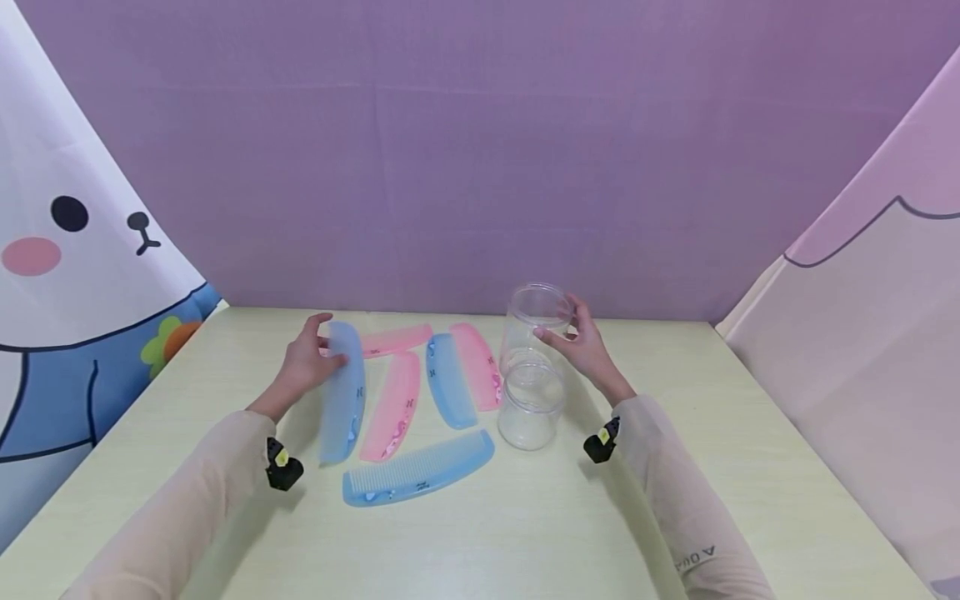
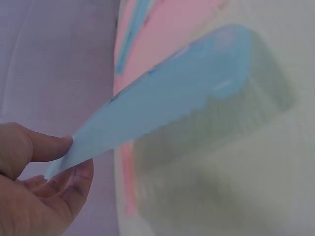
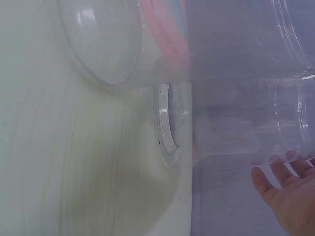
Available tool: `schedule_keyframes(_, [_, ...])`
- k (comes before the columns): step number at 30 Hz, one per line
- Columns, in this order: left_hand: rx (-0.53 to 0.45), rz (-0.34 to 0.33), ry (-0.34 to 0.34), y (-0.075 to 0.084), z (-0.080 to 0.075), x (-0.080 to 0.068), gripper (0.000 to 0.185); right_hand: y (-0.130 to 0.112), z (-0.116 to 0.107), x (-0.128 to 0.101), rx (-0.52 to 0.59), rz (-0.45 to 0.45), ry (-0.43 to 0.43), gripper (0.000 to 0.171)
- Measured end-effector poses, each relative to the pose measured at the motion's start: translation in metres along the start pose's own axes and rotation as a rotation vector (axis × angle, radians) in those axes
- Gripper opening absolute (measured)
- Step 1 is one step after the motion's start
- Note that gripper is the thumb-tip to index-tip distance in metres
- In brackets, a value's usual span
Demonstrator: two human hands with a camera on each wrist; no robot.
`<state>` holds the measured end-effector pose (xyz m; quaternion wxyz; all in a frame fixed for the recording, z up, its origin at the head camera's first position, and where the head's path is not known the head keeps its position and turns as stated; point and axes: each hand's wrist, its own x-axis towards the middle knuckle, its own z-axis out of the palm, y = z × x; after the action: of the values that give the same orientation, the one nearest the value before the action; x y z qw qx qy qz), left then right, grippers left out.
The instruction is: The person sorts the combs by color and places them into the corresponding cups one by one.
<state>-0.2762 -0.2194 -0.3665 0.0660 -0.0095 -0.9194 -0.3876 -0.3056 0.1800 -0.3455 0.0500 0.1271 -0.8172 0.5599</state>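
My left hand (image 1: 328,347) pinches the far end of a long blue comb (image 1: 343,400) between thumb and fingers. In the left wrist view that blue comb (image 2: 167,98) is tilted up off the table with its shadow beneath, and my left hand (image 2: 73,153) holds its narrow tip. My right hand (image 1: 564,323) grips the upper part of a clear plastic jar (image 1: 534,321) standing at the back. Through the jar (image 3: 246,98) the fingertips (image 3: 275,160) of my right hand show in the right wrist view. A second clear jar (image 1: 530,408) stands just in front of it.
Two more blue combs (image 1: 450,381) (image 1: 418,469) and three pink combs (image 1: 393,406) (image 1: 396,340) (image 1: 477,365) lie on the pale green table (image 1: 525,533) between my hands. A purple backdrop closes the back, and printed cloth hangs on both sides.
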Motion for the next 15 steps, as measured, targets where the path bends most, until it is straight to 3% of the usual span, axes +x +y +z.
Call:
schedule_keyframes(4, [-0.025,0.001,0.012,0.006,-0.006,0.004,0.072,-0.001,0.000,0.000,-0.008,0.000,0.001,0.082])
schedule_keyframes(10, [-0.042,0.053,0.044,0.016,-0.011,0.007,0.068,0.001,-0.001,0.000,-0.002,0.000,0.002,0.083])
schedule_keyframes(15, [-0.056,0.067,0.046,0.026,-0.016,0.011,0.066,0.018,-0.001,0.008,-0.008,-0.006,0.010,0.085])
